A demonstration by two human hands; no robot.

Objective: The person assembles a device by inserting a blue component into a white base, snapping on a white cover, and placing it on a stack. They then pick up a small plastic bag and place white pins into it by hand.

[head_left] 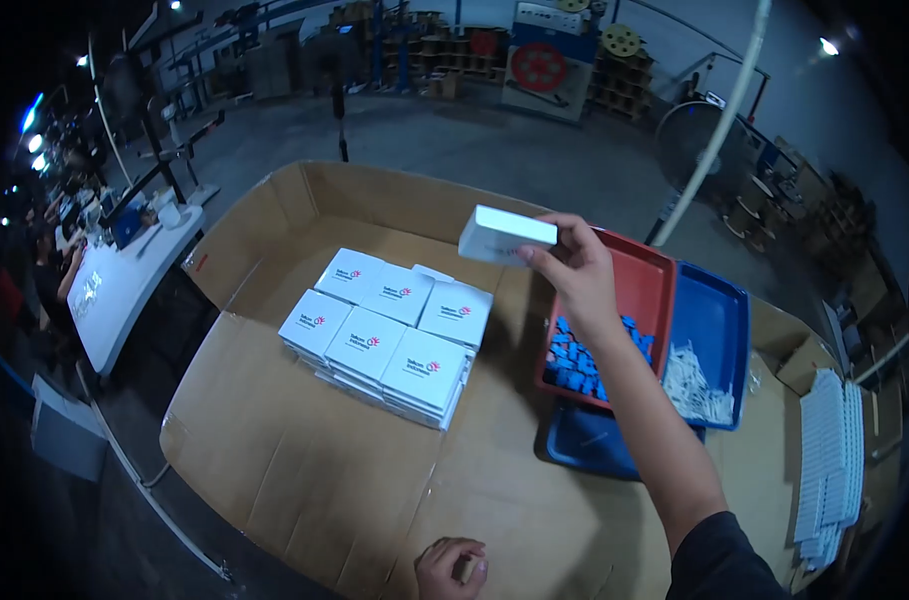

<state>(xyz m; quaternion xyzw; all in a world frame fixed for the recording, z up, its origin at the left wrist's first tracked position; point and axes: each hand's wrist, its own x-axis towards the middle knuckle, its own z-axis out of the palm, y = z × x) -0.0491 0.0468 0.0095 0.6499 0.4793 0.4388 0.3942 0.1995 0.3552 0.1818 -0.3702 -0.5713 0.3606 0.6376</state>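
My right hand (pixel 579 262) is closed on a small white box (pixel 506 233), pinched at its right end between thumb and fingers. The box is raised above the cardboard, to the right of several stacked white boxes (pixel 366 342) with red and black printing on their lids. Low in the view, my left hand (pixel 450 568) rests near the cardboard with its fingers curled in. Only tan shows in the gap beside its thumb, and I see no object in it. Part of this hand is cut off by the lower edge.
A red tray (pixel 639 268) holds blue pieces (pixel 574 365); a blue tray (pixel 712 300) holds white pieces (pixel 694 385). Another blue tray (pixel 589 440) lies partly under the red one. White ribbed stacks (pixel 827 465) stand at right. Cardboard walls (pixel 394 200) rim the work surface.
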